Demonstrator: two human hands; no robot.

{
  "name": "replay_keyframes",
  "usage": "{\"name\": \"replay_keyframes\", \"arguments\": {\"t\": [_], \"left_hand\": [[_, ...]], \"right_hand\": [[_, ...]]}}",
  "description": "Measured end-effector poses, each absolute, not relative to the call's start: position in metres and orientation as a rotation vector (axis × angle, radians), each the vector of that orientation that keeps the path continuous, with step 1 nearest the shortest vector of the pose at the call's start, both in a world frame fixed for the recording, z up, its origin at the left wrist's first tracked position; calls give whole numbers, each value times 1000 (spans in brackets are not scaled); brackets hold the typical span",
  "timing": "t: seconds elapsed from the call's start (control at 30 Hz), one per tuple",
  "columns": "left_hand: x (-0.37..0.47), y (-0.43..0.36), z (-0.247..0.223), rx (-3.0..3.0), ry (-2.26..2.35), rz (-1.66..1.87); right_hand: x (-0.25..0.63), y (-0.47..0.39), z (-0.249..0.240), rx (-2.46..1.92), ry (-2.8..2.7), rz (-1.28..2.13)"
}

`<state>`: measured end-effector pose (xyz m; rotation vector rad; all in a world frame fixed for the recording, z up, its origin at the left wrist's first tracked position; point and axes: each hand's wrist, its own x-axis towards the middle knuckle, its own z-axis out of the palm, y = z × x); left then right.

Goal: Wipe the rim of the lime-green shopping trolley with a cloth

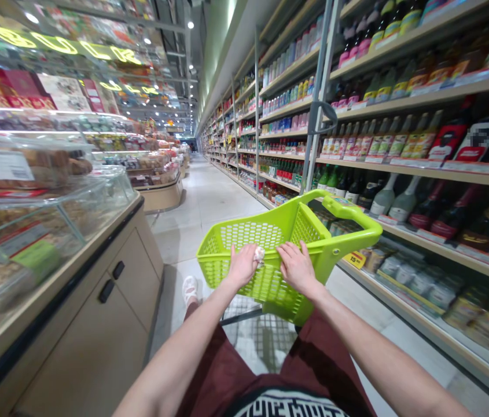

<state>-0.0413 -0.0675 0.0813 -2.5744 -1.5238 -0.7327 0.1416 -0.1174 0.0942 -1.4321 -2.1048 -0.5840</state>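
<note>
A bright green plastic shopping cart basket (235,231) with honeycomb holes stands across the aisle in front of my legs, its handle (357,223) pointing right. My left hand (244,265) is closed at the near rim, with a small crumpled white thing (258,253) at its fingers. Beside it, my right hand (296,266) rests on the same rim, its fingers bent over the edge and the thumb raised. A short gap separates the two hands. What shows of the basket's inside holds no goods.
On the left runs a display counter (127,255) with packed food under clear covers. Shelves of bottles (422,168) line the right side, a yellow price tag (355,259) low down. The tiled aisle (209,197) stretches ahead between them.
</note>
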Motion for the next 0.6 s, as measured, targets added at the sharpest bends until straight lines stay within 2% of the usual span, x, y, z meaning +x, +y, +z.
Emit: {"name": "replay_keyframes", "arguments": {"t": [0.3, 0.6], "left_hand": [[-69, -63, 84, -2509, -1652, -678], [35, -82, 113, -2705, -1294, -800]], "right_hand": [[153, -124, 103, -1528, -2020, -565], [156, -124, 118, -1554, -2003, -527]]}}
